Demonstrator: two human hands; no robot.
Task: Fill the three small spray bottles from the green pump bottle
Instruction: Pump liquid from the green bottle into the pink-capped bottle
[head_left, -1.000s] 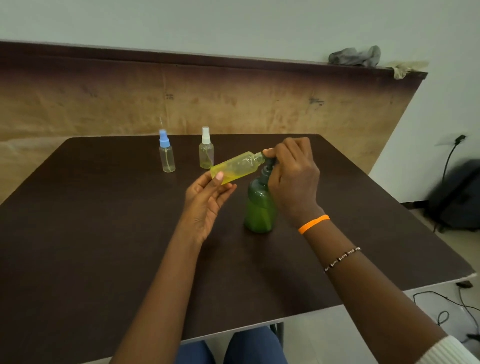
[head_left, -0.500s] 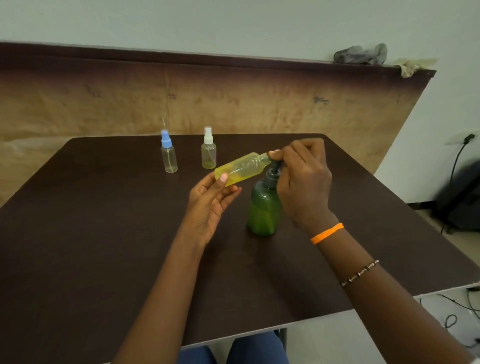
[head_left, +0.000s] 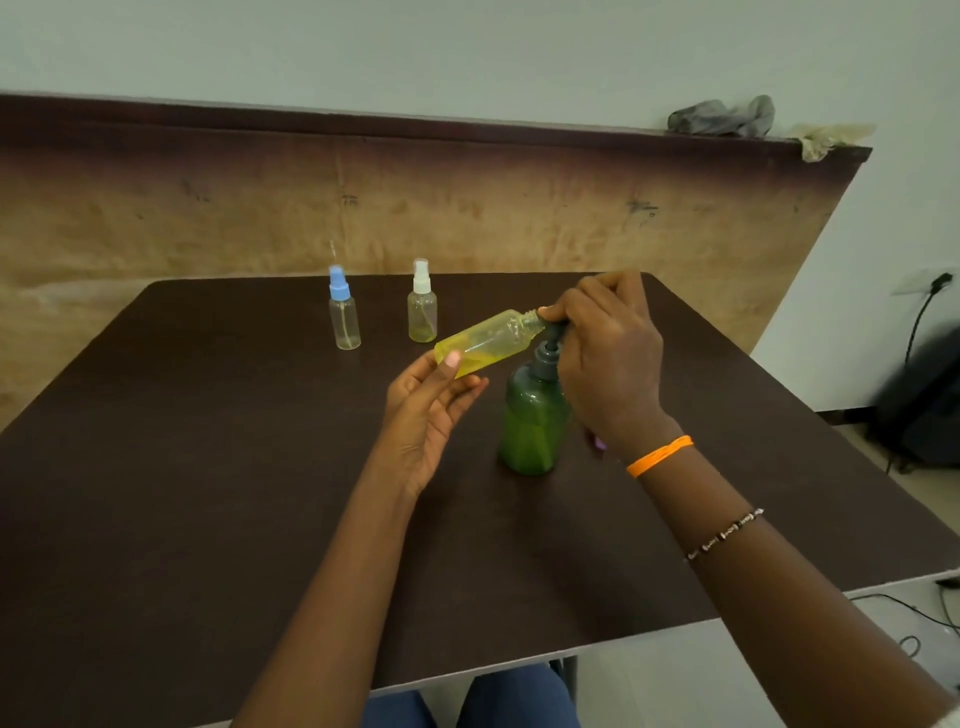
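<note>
A green pump bottle (head_left: 530, 426) stands upright on the dark table (head_left: 208, 467), right of centre. My right hand (head_left: 608, 358) is curled over its dark pump head (head_left: 553, 332). My left hand (head_left: 426, 410) holds a small capless yellow bottle (head_left: 488, 340) by its base between thumb and fingers. This bottle is tilted, with its open neck at the pump nozzle, and some yellow liquid lies inside it. Two more small spray bottles stand at the back, one with a blue cap (head_left: 344, 317) and one with a white cap (head_left: 422, 312).
A worn wooden board (head_left: 467, 218) leans against the wall behind the table, with rags (head_left: 722, 117) on its top edge. A dark bag (head_left: 924, 410) and cables lie on the floor to the right. The table's near edge runs just above my knees.
Both hands keep their hold. The view has shifted a little, and slightly more of the pump stem shows under my right hand.
</note>
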